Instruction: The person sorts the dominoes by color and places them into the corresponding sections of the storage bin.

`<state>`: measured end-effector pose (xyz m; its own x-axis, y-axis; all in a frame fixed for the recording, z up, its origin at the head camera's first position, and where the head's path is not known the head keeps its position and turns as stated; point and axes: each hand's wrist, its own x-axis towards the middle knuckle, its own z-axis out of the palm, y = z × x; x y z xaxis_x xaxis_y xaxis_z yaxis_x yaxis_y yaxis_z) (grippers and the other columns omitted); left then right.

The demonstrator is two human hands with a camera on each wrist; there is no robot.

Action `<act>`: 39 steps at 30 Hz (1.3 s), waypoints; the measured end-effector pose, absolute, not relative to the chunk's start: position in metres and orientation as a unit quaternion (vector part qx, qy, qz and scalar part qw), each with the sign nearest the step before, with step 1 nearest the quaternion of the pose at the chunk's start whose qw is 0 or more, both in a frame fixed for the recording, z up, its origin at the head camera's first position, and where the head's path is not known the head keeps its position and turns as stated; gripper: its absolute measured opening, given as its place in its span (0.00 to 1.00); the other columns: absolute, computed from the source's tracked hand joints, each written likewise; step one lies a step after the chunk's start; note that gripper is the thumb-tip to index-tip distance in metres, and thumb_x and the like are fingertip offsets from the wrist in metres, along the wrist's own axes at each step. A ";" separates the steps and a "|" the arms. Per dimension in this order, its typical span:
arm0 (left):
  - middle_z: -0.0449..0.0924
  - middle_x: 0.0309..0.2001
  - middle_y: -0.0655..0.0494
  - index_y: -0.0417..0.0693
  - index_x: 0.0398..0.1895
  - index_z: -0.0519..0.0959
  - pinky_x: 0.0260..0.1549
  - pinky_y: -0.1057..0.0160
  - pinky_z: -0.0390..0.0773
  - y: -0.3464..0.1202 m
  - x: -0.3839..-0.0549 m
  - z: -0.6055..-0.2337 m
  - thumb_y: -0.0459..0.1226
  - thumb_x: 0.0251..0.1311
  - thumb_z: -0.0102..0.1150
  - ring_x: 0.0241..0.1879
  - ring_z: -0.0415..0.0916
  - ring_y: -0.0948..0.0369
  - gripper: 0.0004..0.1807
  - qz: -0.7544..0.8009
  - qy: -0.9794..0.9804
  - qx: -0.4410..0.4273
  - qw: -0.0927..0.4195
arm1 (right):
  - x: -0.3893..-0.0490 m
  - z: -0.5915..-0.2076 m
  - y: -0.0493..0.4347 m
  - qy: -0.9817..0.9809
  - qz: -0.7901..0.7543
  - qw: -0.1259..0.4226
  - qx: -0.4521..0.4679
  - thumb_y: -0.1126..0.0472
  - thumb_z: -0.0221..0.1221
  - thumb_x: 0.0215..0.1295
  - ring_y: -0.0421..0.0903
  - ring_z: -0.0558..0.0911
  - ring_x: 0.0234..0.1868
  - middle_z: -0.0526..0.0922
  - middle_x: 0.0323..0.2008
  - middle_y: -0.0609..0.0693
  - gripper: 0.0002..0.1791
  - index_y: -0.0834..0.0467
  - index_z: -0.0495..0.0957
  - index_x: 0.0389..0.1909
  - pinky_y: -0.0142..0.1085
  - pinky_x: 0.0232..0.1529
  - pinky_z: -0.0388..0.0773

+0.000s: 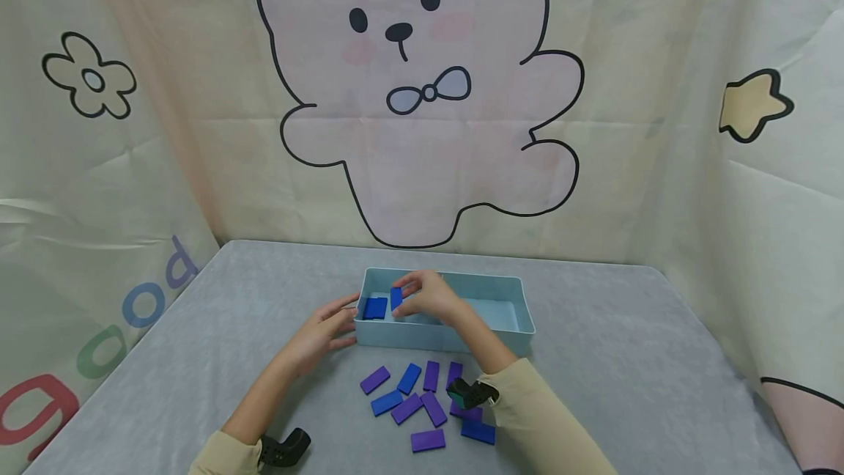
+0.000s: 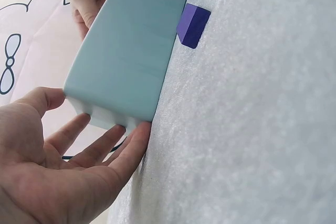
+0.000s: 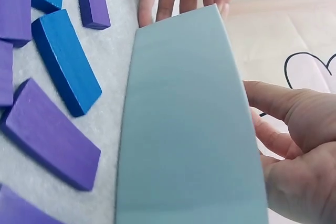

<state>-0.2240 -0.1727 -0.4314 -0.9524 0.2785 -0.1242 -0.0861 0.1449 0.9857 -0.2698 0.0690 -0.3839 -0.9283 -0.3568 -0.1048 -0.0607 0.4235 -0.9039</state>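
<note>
- Blue block: pinched between thumb and fingers of the right hand, left of its palm; long axis crosswise to the box, tilt unclear.
- Left hand: farther off, fingers spread, tips against the box's left end, nothing gripped.
- Box: oblong, smooth, pale plastic.
- Loose blocks: flat-faced, purple and blue, on fuzzy grey surface.

Wears a plain pale beige left sleeve and a matching right sleeve. Has a curved black left camera beside the sleeve edge, plus a black right camera, likewise mounted.
</note>
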 end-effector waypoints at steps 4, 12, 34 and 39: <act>0.64 0.77 0.30 0.38 0.82 0.59 0.64 0.41 0.79 -0.173 -0.224 -0.432 0.43 0.83 0.47 0.70 0.71 0.34 0.32 0.652 0.743 0.063 0.140 | -0.273 -0.388 0.063 0.827 -0.531 0.145 -0.112 0.74 0.75 0.56 0.48 0.86 0.40 0.84 0.50 0.63 0.26 0.67 0.83 0.57 0.45 0.46 0.89; 0.63 0.77 0.29 0.38 0.83 0.58 0.65 0.40 0.78 -0.174 -0.225 -0.431 0.43 0.83 0.45 0.70 0.71 0.34 0.32 0.648 0.745 0.066 0.141 | -0.276 -0.394 0.053 0.826 -0.541 0.138 -0.077 0.77 0.75 0.53 0.47 0.84 0.37 0.84 0.45 0.61 0.26 0.69 0.83 0.55 0.41 0.43 0.89; 0.62 0.77 0.29 0.37 0.82 0.58 0.64 0.40 0.78 -0.173 -0.224 -0.433 0.41 0.83 0.45 0.70 0.70 0.33 0.31 0.655 0.740 0.062 0.138 | -0.287 -0.413 0.041 0.859 -0.496 0.125 -0.002 0.73 0.80 0.48 0.47 0.87 0.31 0.86 0.37 0.57 0.23 0.65 0.86 0.47 0.38 0.38 0.87; 0.62 0.77 0.29 0.37 0.82 0.58 0.64 0.40 0.79 -0.174 -0.224 -0.433 0.42 0.83 0.46 0.70 0.71 0.33 0.32 0.657 0.739 0.065 0.136 | -0.290 -0.415 0.038 0.874 -0.471 0.118 0.005 0.71 0.81 0.48 0.47 0.88 0.31 0.86 0.39 0.57 0.22 0.63 0.88 0.46 0.38 0.39 0.86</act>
